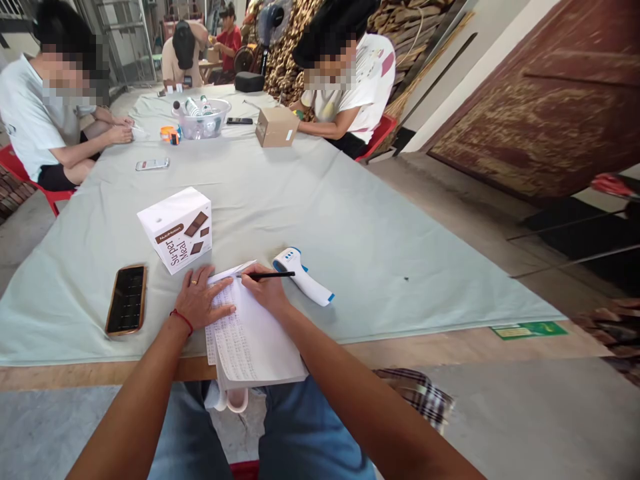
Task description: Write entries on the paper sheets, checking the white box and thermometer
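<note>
My right hand (266,288) is closed around a black pen (273,275), its tip at the upper part of a notebook (265,340). Rows of handwriting fill the left side of the page. With fingers spread, my left hand (203,299) lies flat across the notebook's upper left edge and the cloth. Just beyond it stands a white box (177,227) printed with chocolate bars. A white and blue infrared thermometer (305,277) lies right of my right hand. Left of my left hand is a phone (127,300) with a dark screen.
The table bears a pale green cloth (380,267). Farther off are a cardboard box (277,127), a clear basin (205,123) of bottles, an orange tape roll (167,133) and another phone (153,164). People sit along both sides and at the far end.
</note>
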The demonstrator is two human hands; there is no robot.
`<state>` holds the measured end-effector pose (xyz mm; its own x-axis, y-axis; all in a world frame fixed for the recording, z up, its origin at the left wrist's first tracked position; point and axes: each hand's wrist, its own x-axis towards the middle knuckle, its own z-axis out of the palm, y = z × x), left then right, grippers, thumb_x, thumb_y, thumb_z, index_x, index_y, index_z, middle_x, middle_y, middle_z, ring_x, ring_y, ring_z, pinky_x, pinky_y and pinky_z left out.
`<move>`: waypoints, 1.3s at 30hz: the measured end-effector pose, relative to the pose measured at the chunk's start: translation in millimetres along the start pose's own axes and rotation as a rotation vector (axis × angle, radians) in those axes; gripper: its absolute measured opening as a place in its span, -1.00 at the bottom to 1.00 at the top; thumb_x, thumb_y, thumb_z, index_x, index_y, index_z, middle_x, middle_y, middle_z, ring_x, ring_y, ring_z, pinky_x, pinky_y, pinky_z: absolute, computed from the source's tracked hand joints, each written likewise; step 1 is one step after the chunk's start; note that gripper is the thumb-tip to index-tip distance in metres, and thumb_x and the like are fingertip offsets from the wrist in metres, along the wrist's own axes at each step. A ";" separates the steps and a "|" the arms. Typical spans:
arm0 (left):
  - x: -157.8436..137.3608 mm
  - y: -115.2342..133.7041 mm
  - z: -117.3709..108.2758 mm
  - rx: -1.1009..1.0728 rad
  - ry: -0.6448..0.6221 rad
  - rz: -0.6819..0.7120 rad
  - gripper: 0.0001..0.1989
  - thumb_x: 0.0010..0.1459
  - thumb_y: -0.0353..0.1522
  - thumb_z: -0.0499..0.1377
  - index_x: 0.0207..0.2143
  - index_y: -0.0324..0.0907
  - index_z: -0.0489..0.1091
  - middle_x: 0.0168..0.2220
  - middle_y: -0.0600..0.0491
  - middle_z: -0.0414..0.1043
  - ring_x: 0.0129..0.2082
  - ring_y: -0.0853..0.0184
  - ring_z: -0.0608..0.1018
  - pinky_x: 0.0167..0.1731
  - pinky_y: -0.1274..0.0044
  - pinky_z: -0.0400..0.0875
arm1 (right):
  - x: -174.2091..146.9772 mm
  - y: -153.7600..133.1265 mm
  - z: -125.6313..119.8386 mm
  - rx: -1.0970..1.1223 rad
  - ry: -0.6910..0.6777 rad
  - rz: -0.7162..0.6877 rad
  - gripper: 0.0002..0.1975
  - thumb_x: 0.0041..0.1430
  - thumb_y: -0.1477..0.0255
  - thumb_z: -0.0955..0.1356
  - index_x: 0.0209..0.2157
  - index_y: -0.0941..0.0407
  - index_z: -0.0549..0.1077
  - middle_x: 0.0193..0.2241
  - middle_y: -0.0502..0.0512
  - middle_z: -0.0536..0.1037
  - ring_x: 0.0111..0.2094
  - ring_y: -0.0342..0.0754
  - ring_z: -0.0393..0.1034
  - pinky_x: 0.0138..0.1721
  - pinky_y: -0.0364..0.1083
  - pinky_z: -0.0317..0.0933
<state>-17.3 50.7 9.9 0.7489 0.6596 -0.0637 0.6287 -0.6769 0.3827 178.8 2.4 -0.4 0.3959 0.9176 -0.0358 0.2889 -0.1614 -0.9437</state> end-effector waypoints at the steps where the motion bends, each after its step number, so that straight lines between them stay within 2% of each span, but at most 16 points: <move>1: 0.0 0.2 -0.3 -0.001 -0.004 -0.001 -0.33 0.11 0.13 0.12 0.23 0.16 0.28 0.31 -0.09 0.07 0.33 0.04 0.15 0.33 0.02 -0.04 | -0.2 -0.2 0.0 -0.007 0.000 0.004 -0.81 -0.10 0.30 0.32 -0.55 0.14 0.44 -0.51 0.06 0.43 -0.43 -0.10 0.27 -0.35 -0.12 0.20; 15: -0.3 0.1 2.1 -0.006 0.016 -0.006 -0.33 0.09 0.14 0.13 0.22 0.16 0.29 0.31 -0.07 0.08 0.32 0.03 0.16 0.34 0.02 -0.03 | -1.4 -1.0 -1.6 -0.037 -0.026 -0.005 -0.80 -0.07 0.27 0.32 -0.55 0.13 0.42 -0.53 0.04 0.43 -0.45 -0.11 0.25 -0.39 -0.14 0.18; 28: -0.7 -1.0 3.1 -0.005 0.027 0.004 -0.33 0.10 0.14 0.12 0.22 0.17 0.29 0.31 -0.06 0.09 0.32 0.02 0.17 0.34 0.02 -0.02 | -2.8 -4.8 -1.3 -0.004 -0.028 0.022 -0.80 -0.14 0.28 0.31 -0.56 0.13 0.42 -0.54 0.04 0.42 -0.45 -0.11 0.24 -0.36 -0.12 0.20; 39: -0.4 2.3 -1.6 -0.008 -0.022 -0.024 -0.33 0.10 0.13 0.13 0.23 0.18 0.27 0.33 -0.08 0.06 0.35 0.04 0.14 0.35 0.04 -0.05 | -2.6 -2.7 -0.5 -0.026 -0.008 0.007 -0.80 -0.11 0.27 0.30 -0.56 0.12 0.39 -0.52 0.05 0.40 -0.43 -0.10 0.23 -0.36 -0.11 0.18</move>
<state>-16.4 49.4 12.2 0.7381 0.6682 -0.0933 0.6450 -0.6583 0.3881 177.5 0.2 2.4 0.3912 0.9192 -0.0454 0.3081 -0.1773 -0.9347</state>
